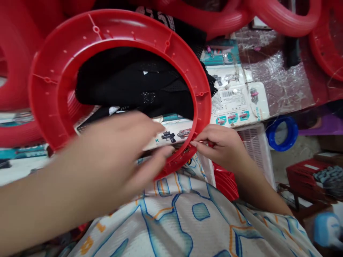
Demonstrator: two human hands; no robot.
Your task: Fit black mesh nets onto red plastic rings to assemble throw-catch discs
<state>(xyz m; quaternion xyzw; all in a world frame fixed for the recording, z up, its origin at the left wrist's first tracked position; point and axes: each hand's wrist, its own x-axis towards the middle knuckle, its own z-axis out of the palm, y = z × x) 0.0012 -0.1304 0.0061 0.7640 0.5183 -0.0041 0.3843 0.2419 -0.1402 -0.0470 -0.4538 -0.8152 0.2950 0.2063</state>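
Note:
A large red plastic ring [184, 60], hollow side up with small ribs and posts inside, lies tilted over the table edge and near my lap. My right hand [217, 144] is closed on its lower right rim, thumb and forefinger pinched together there. Blurred by motion, my left hand [120, 146] hovers over the ring's lower left part and hides it. Its thumb stands apart from the forefinger, with a gap between; the other fingers are hidden. Black cloth [128, 78] shows through the ring's opening.
Other red rings [284, 18] lie along the back and left. Printed cardboard packaging [238, 103] covers the table under clear plastic film. To the right are a white plastic basket [255, 146], a blue ring [293, 134] and a red box [302, 178]. Patterned fabric [187, 217] covers my lap.

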